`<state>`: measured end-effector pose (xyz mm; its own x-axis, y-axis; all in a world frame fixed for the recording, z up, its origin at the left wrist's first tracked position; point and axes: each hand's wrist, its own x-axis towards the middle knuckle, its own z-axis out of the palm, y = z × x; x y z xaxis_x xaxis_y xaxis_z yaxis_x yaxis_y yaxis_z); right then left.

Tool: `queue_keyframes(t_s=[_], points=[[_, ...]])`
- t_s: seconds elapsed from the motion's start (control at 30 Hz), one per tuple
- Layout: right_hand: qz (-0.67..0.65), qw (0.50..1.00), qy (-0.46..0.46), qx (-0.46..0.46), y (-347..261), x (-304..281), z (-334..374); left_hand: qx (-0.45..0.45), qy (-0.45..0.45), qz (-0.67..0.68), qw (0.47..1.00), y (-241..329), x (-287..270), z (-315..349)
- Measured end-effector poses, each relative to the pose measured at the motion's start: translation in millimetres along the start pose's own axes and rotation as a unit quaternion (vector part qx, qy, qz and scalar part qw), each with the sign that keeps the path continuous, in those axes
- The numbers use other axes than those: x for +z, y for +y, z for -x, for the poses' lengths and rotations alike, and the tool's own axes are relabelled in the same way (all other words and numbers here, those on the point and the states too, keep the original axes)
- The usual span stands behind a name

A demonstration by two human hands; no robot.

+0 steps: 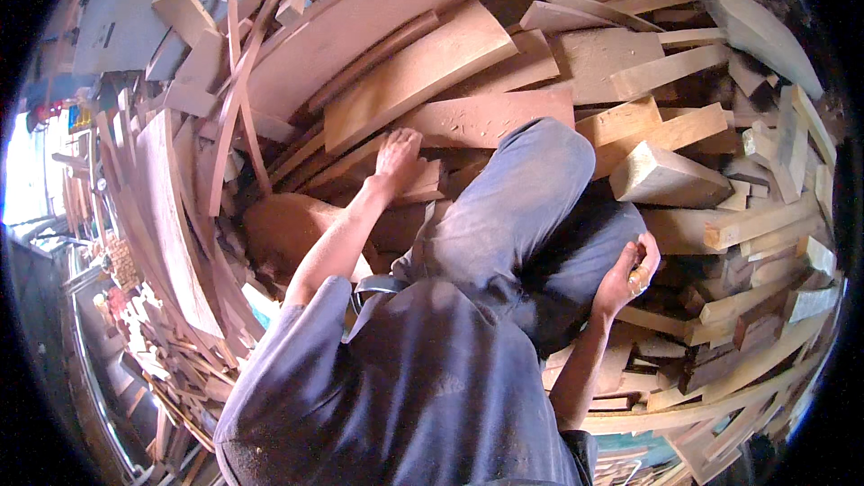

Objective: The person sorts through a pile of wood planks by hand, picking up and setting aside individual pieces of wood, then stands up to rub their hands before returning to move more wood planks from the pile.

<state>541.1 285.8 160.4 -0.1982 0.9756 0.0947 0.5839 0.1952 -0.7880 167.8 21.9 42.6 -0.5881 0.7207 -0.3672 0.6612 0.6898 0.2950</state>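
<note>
Curled fingers [409,137] of the left hand [396,157] are resting beside a board [477,119] lying beyond the knee [562,151]; the right hand [625,277] is bending loosely by the trousers [486,216]. I cannot tell if either is pinching anything.

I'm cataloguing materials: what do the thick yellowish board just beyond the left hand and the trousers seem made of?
Yellowish board: probably solid wood, unvarnished; matt face, faint grain. Trousers: cloth, perhaps cotton, matt; soft creases, pale dust-like patches.

Head fisheye, downward, seemingly near.
</note>
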Motion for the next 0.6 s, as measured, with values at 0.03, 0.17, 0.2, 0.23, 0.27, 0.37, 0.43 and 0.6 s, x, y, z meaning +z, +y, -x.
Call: queue_keyframes(t_s=[0.03,0.17,0.2,0.23,0.27,0.37,0.43,0.6], points=[[0.002,1.000,0.003,-0.006,3,1,1,0.003,0.019,-0.004,1.000,-5,-6,-7],[0.033,0.999,0.004,-0.038,5,1,1,0.000,0.097,-0.035,0.995,-3,-21,-51],[0.034,0.999,0.007,-0.041,6,1,0,0.006,0.108,-0.057,0.993,-4,-23,-63],[0.030,0.999,0.002,-0.044,6,0,0,0.000,0.107,-0.027,0.994,6,-34,-73],[0.026,0.999,-0.004,-0.046,7,-1,0,0.004,0.108,-0.024,0.994,4,-34,-83],[0.043,0.997,0.009,-0.069,13,-3,1,0.017,0.037,-0.046,0.998,-8,-44,-110],[0.045,0.995,0.005,-0.085,10,-1,-2,0.002,0.064,-0.020,0.998,-25,-45,-122],[0.056,0.996,0.008,-0.070,7,2,-2,0.015,0.071,-0.019,0.997,6,-55,-143]])
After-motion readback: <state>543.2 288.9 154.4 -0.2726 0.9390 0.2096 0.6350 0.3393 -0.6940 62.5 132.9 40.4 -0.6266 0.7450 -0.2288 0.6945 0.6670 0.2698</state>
